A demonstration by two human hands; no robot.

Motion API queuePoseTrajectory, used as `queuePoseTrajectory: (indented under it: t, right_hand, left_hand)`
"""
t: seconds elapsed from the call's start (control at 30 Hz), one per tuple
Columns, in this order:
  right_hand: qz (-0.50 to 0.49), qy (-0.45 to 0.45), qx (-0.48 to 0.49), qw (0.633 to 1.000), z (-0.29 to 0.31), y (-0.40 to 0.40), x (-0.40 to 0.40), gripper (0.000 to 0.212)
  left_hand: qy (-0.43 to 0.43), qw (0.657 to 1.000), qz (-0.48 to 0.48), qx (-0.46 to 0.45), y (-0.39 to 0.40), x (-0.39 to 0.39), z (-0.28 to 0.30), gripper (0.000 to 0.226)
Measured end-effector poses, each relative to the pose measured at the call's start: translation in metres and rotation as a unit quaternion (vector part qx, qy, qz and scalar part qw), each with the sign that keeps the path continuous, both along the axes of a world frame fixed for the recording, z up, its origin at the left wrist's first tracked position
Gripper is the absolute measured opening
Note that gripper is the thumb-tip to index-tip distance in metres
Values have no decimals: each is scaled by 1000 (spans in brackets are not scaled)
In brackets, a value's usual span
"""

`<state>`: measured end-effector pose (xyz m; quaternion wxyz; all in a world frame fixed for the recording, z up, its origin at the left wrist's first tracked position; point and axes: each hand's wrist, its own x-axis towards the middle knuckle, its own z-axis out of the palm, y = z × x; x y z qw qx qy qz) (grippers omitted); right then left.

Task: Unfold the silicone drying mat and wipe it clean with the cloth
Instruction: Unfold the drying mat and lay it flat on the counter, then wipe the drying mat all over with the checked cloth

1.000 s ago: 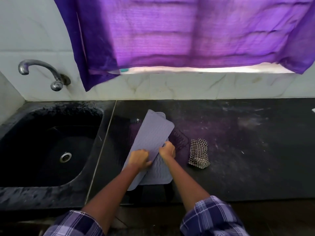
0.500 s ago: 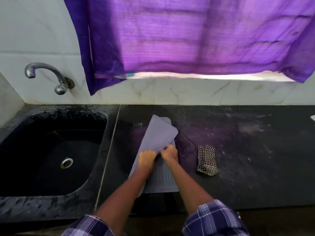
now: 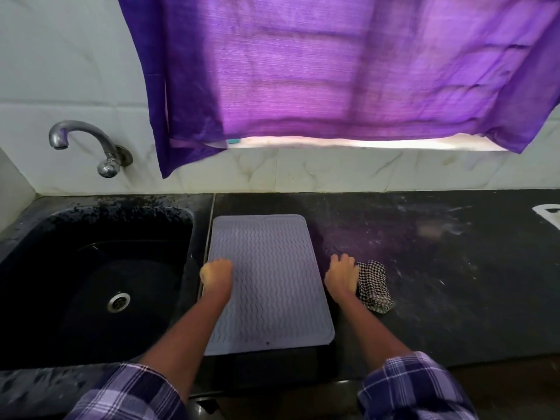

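Observation:
The grey silicone drying mat (image 3: 272,280) lies fully spread out and flat on the black counter, right beside the sink, with its wavy ribbed face up. My left hand (image 3: 216,272) rests palm down on the mat's left edge, and it grips nothing. My right hand (image 3: 342,275) lies on the counter just right of the mat, fingers apart. Its outer side touches the left edge of the crumpled black-and-white checked cloth (image 3: 374,287), which lies on the counter and is not held.
A black sink (image 3: 91,283) with a metal drain sits left of the mat, and a chrome tap (image 3: 81,144) juts from the tiled wall above it. A purple curtain (image 3: 333,71) hangs over the window. The dusty black counter (image 3: 439,268) stretches to the right, with a white object (image 3: 550,213) at its edge.
The mat was folded and held in both hands; now it lies flat and unfolded. My hands have moved apart, the left to the mat's left edge and the right toward the cloth.

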<state>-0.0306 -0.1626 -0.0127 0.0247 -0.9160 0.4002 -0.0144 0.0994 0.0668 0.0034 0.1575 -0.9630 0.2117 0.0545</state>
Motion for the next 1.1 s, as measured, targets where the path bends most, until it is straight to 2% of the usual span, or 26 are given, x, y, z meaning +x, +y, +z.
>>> queuePoseTrajectory:
  t: [0.07,0.17,0.33,0.5,0.57,0.67,0.73,0.8,0.83,0.93,1.0,1.1]
  right_hand:
    - [-39,16,-23,999,-3,-12,-12,36]
    - [-149,-1,9,989,-4,-26,-32,41]
    - [-258,-61,113,958,-4,-48,-56,54]
    - [-329,-132,255,900,5,-69,-63,60]
    - [-270,-144,285,909,13,-73,-61,56]
    - [-90,-176,334,922,31,-69,-47,47]
    - [37,-140,375,915,45,-59,-30,45]
    - [152,-71,411,896,58,-42,-7,41]
    - [196,-40,423,884,63,-32,6,40]
    - [260,2,429,865,73,0,43,37]
    - [269,7,427,863,73,19,66,38]
    - [272,7,455,848,68,44,92,31]
  left_hand:
    - [-8,1000,-18,-1,-3,-4,-1,28]
    - [-13,999,-37,-16,-18,-12,1,29]
    - [-8,998,-58,-32,-57,-36,2,25]
    - [12,996,-85,-35,-87,-55,1,22]
    - [50,992,-89,-69,-95,-57,5,27]
    - [123,973,-112,-161,-100,-52,12,49]
    - [153,949,-150,-229,-98,-46,23,73]
    - [180,921,-182,-292,-93,-39,37,83]
    - [196,910,-180,-317,-90,-33,45,77]
    - [276,879,-110,-374,-71,-4,60,37]
    - [331,865,-67,-372,-52,17,68,32]
    - [373,875,-63,-302,-24,44,75,36]
